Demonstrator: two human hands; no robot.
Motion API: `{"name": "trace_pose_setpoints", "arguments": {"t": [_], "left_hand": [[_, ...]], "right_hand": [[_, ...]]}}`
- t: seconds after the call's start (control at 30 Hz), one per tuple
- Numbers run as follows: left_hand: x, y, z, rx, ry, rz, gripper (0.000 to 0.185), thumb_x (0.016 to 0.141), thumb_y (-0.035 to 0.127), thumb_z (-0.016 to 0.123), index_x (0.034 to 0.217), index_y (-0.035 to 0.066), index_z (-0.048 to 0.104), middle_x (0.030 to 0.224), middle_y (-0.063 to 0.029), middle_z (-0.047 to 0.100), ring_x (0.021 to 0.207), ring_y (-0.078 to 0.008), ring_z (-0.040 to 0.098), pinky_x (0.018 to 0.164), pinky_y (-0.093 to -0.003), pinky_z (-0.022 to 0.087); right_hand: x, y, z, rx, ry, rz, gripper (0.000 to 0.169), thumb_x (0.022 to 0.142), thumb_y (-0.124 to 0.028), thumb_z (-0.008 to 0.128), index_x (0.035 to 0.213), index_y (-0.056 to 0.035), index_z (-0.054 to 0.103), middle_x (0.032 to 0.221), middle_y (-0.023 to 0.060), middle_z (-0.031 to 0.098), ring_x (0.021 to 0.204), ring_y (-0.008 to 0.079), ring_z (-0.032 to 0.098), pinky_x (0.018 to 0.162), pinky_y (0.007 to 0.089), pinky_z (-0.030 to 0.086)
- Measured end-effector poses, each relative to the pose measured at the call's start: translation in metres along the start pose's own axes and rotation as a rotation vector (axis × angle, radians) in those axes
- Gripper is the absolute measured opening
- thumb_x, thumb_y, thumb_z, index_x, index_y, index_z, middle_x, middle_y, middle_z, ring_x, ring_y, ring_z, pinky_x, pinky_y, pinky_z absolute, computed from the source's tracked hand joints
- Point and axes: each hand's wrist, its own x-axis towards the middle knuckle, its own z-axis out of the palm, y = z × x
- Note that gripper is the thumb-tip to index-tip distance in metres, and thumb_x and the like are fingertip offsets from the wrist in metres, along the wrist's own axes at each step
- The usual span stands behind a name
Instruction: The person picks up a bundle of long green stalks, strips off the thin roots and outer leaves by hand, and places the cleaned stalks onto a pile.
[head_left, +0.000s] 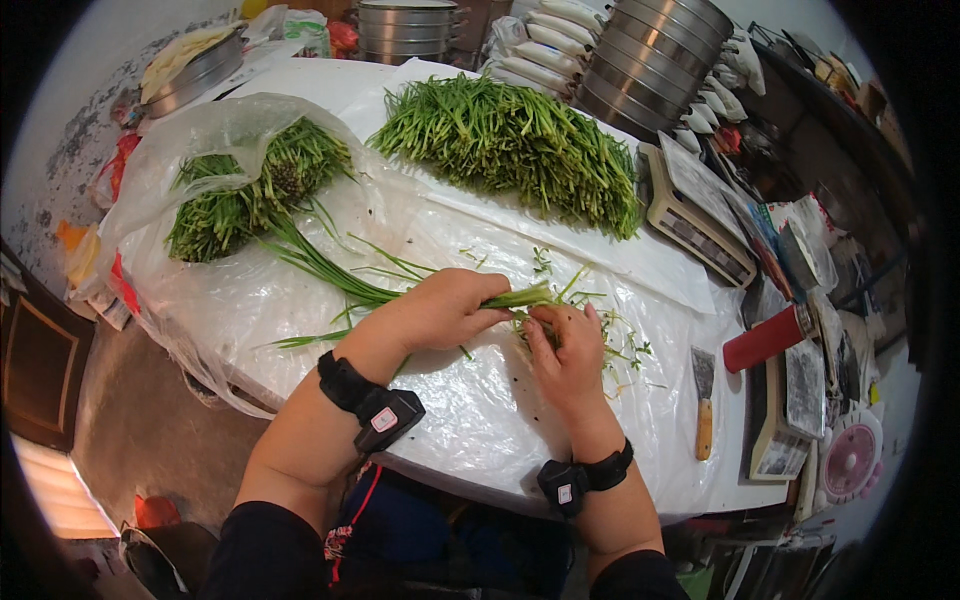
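My left hand (455, 309) grips a small bunch of long green garlic chives (330, 270), its pale cut ends pointing right and its leaves trailing left over the plastic sheet (442, 397). At those ends is my right hand (566, 349), fingers bent; whether it pinches a stem is hidden. Loose trimmings (626, 349) lie scattered beside it. A large pile of chives (510, 142) rests on white paper at the back. More chive bundles (217, 217) lie at left, partly under a clear plastic bag (150, 202).
On the right are a scraper with a wooden handle (703, 427), a red flask (761, 341), a scale (694, 217) and a second scale (784, 442). Stacked metal steamers (649, 67) and a pan (199, 75) stand along the back.
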Motion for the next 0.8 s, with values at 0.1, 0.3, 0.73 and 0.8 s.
{"name": "trace_pose_setpoints", "arguments": {"t": [0.1, 0.3, 0.73, 0.8], "left_hand": [[-0.001, -0.002, -0.005, -0.091, 0.006, -0.030, 0.018, 0.086, 0.020, 0.062, 0.086, 0.002, 0.057, 0.070, -0.0113, 0.057, 0.063, -0.0251, 0.055, 0.057, -0.0341, 0.042], [0.000, -0.003, -0.011, -0.448, -0.077, -0.239, 0.013, 0.089, 0.013, 0.059, 0.088, 0.000, 0.058, 0.068, 0.0018, 0.054, 0.062, -0.0054, 0.050, 0.056, -0.0223, 0.041], [0.000, 0.016, -0.011, -0.511, -0.229, -0.347, 0.014, 0.090, 0.017, 0.057, 0.094, 0.005, 0.063, 0.066, 0.0021, 0.059, 0.058, -0.0040, 0.050, 0.054, -0.0214, 0.038], [0.000, 0.013, -0.009, -0.511, -0.233, -0.323, 0.014, 0.090, 0.017, 0.057, 0.093, 0.005, 0.063, 0.065, 0.0025, 0.059, 0.058, -0.0042, 0.049, 0.053, -0.0215, 0.038]], "right_hand": [[0.003, 0.001, -0.003, 0.174, 0.001, 0.088, 0.009, 0.082, -0.013, 0.062, 0.087, -0.0048, 0.060, 0.078, 0.0080, 0.060, 0.075, 0.0257, 0.057, 0.085, 0.0445, 0.037], [0.001, 0.016, 0.000, 0.655, 0.231, 0.436, 0.014, 0.085, -0.013, 0.061, 0.086, 0.0009, 0.059, 0.077, 0.0086, 0.061, 0.069, 0.0233, 0.055, 0.067, 0.0335, 0.044], [-0.001, 0.002, 0.004, 0.911, -0.062, 0.391, 0.016, 0.087, -0.010, 0.063, 0.096, 0.0029, 0.061, 0.085, 0.0051, 0.064, 0.076, 0.0095, 0.058, 0.067, 0.0225, 0.047], [-0.002, 0.004, 0.002, 0.923, -0.110, 0.421, 0.016, 0.088, -0.009, 0.062, 0.096, 0.0044, 0.060, 0.086, 0.0049, 0.065, 0.075, 0.0088, 0.058, 0.066, 0.0221, 0.047]]}}
